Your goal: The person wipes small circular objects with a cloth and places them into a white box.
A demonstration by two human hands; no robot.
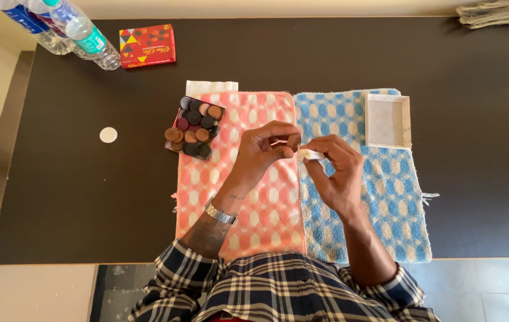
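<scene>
A round disc (294,141) is pinched between thumb and fingers of the left hand (264,149), held up just above the seam where the pink towel (248,203) meets the blue towel (386,197). A small white cloth (309,154) is pinched in the fingertips of the right hand (337,173) and is pressed against the disc's edge, so the two hands are touching at that point. From this, the piece is judged to be in the middle of being wiped.

To the left of the left hand, a small tray (177,121) is seen piled with dark, brown and reddish discs (195,126); these appear untouched as yet. Beyond the right hand, a little to its right, a shallow white box (388,120) is seen with nothing in it, so no finished piece has been set there. Most of the work is therefore judged to remain.
</scene>
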